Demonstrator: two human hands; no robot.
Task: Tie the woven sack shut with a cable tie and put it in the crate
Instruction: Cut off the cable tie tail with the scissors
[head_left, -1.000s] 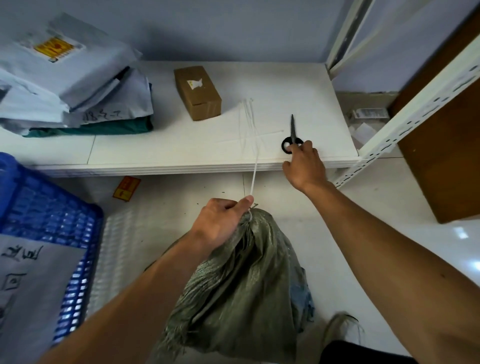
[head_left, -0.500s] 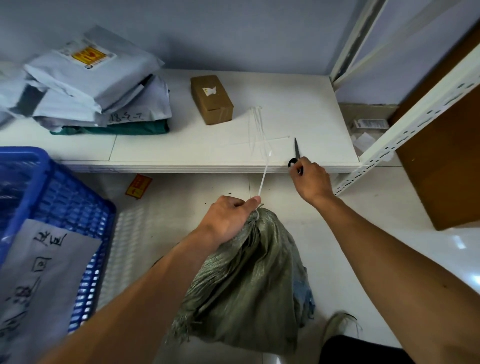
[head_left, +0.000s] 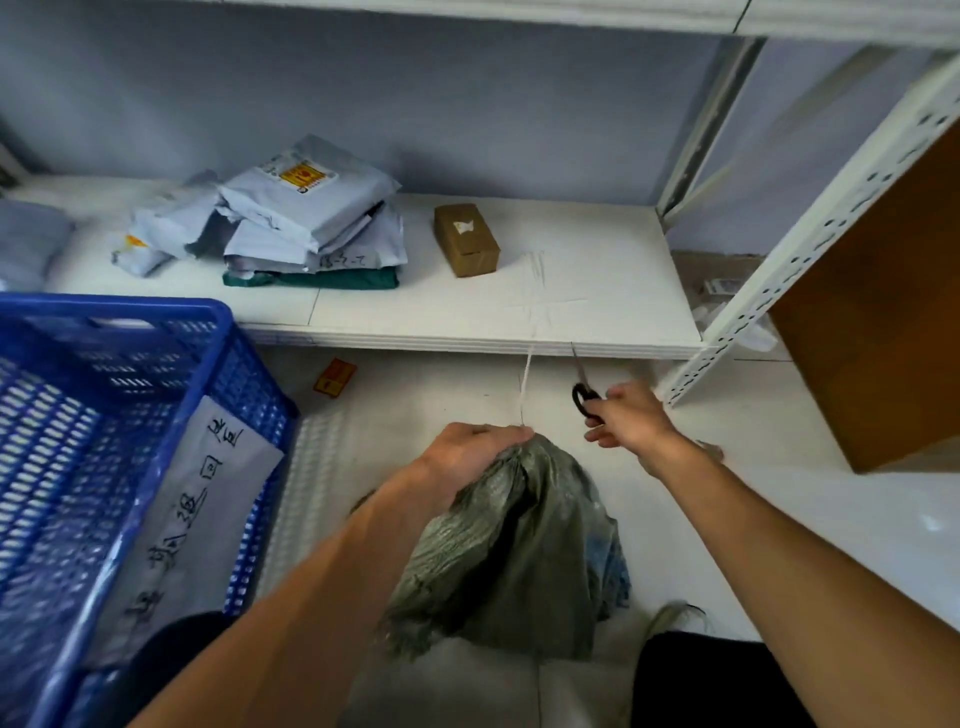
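Blue crate (head_left: 130, 307) sits at 9 o'clock, woven sack (head_left: 524, 551) dead centre on the floor. Left hand (head_left: 467, 452) grips the bunched neck, right hand (head_left: 631, 421) at 2 o'clock holds the scissors (head_left: 583, 387). Cable tie (head_left: 525, 379) tail pokes toward 12. I'd snip close to the lock, neck squeezed tight so nothing slips.

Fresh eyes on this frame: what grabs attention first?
The green woven sack at bottom centre, its neck gripped by the left hand, with a white cable tie tail sticking up from it. Just right, the right hand holds black scissors. A big blue crate fills the left side.
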